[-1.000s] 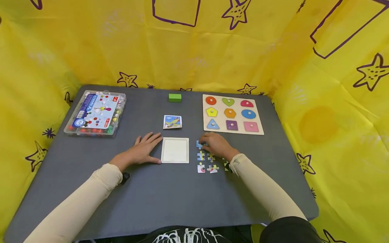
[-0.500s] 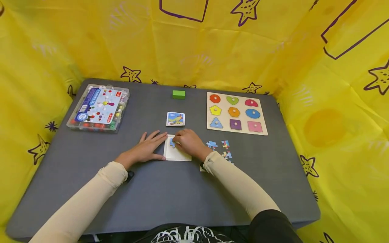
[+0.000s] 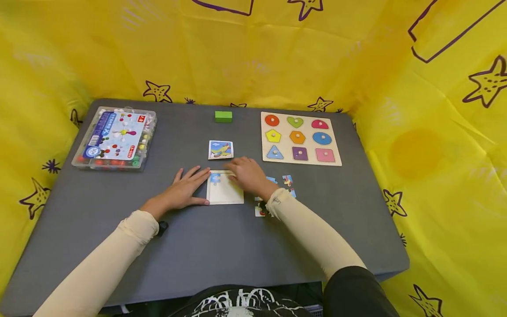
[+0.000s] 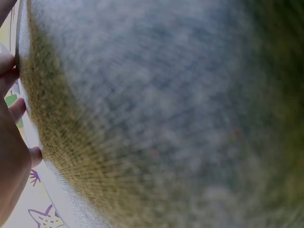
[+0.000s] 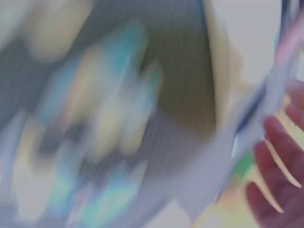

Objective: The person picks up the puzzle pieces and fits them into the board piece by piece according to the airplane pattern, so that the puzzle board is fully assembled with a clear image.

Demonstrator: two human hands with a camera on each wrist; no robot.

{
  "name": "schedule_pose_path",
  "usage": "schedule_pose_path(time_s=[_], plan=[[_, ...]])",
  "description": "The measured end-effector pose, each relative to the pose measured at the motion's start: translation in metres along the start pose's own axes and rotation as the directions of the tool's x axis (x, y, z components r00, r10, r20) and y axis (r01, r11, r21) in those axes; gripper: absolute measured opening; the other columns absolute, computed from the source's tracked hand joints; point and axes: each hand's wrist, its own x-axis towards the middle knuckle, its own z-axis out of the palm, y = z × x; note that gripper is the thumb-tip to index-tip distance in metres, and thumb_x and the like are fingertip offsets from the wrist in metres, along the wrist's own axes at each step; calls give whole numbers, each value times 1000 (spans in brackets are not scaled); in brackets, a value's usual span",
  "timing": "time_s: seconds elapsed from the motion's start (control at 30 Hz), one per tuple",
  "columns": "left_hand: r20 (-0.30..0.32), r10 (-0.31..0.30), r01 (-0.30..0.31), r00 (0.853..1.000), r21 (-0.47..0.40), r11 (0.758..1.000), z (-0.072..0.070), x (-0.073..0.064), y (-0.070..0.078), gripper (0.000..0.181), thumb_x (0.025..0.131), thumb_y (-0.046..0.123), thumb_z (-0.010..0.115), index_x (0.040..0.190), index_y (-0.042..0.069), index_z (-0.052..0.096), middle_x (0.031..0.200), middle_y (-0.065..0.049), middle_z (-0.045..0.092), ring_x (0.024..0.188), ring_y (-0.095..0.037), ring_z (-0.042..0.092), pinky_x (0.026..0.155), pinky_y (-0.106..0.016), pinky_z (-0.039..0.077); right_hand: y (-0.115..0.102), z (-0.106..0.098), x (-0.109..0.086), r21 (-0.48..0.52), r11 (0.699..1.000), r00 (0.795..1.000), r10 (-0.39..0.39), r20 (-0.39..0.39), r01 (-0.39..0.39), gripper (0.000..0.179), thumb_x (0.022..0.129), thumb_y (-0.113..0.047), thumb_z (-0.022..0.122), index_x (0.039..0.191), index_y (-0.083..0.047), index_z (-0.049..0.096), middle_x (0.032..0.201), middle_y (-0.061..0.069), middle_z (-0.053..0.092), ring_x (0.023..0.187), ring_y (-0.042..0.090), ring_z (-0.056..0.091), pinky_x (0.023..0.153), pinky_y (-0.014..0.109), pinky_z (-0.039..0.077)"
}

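A white square puzzle tray [image 3: 224,194] lies on the grey table, and a blue jigsaw piece [image 3: 215,178] sits in its upper left corner. My left hand [image 3: 182,190] rests with fingers spread at the tray's left edge; the left wrist view shows only the side of that hand [image 4: 12,152]. Over the tray's right side is my right hand [image 3: 249,177], with nothing visible in its fingers. In the right wrist view the fingers of this hand [image 5: 273,164] look loose and apart. Loose jigsaw pieces [image 3: 287,180] lie right of the tray, partly hidden by the right wrist and blurred in the right wrist view.
A picture card [image 3: 221,150] of an airplane lies behind the tray, with a green block [image 3: 223,116] farther back. A wooden shape board [image 3: 257,158] is at the back right. A clear plastic case [image 3: 115,138] of coloured balls stands at the back left.
My right hand has carried a blue piece from the loose pieces into the tray's upper left corner, let go of it and drawn back rightward. My left hand stays at the tray.
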Motion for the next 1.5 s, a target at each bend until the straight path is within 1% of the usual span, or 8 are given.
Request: schedule_pose_path(time_s=[0.1,0.2,0.37,0.53,0.7,0.93,1.33,1.5], plan=[[8,-6,6,1000,5,1000,-4,-3,-2,96,83,54,70,156,11,23,162,-6,21,149,-37,10,108,-71,-1,36,-16,-21,31,996,994,79,79,-82,35,90,-25,68,123,-16,67,119,5,67,109,26,62,92,44,49],[15,-5,5,1000,7,1000,-3,-5,-4,97,83,55,69,156,11,23,162,-7,21,149,-37,9,108,-71,-2,66,-13,-48,48,993,986,97,134,-105,32,86,-23,72,117,-15,70,112,4,68,102,24,65,86,42,52],[22,-2,2,1000,3,1000,0,-6,-6,97,83,56,69,156,11,23,162,-7,21,149,-37,9,108,-71,-2,78,5,-71,81,994,993,68,98,-76,30,86,-23,74,115,-14,72,109,5,68,99,22,65,87,40,52],[32,16,-15,999,-7,1000,0,0,-2,96,83,55,69,155,11,24,162,-7,21,149,-37,9,108,-71,-2,62,5,-59,73,995,998,60,15,-61,26,87,-19,74,111,-13,74,104,4,70,96,20,66,86,37,52],[35,22,-22,999,0,1000,1,7,1,95,83,55,69,155,12,24,162,-7,21,149,-36,9,108,-71,-1,26,0,-26,97,991,995,-81,-63,87,23,89,-20,71,110,-12,75,106,4,70,97,20,66,88,37,51],[31,44,-44,999,-8,999,6,14,9,95,82,54,70,155,10,27,161,-7,23,148,-36,12,108,-71,1,2,6,-9,42,998,998,-57,13,56,22,92,-23,68,113,-19,75,110,2,68,101,20,64,93,39,49],[17,30,-30,999,-1,1000,5,12,7,96,81,54,71,155,10,27,161,-7,23,148,-36,11,108,-71,0,3,6,-4,20,999,998,-50,47,49,26,96,-25,61,119,-22,72,113,-1,68,108,22,61,94,41,46],[10,-13,13,1000,10,1000,0,3,-2,97,82,54,71,155,11,24,162,-6,21,149,-36,9,108,-71,-1,43,-14,-20,93,996,999,-11,31,8,30,92,-20,64,121,-14,70,115,3,69,107,25,61,94,42,46]])
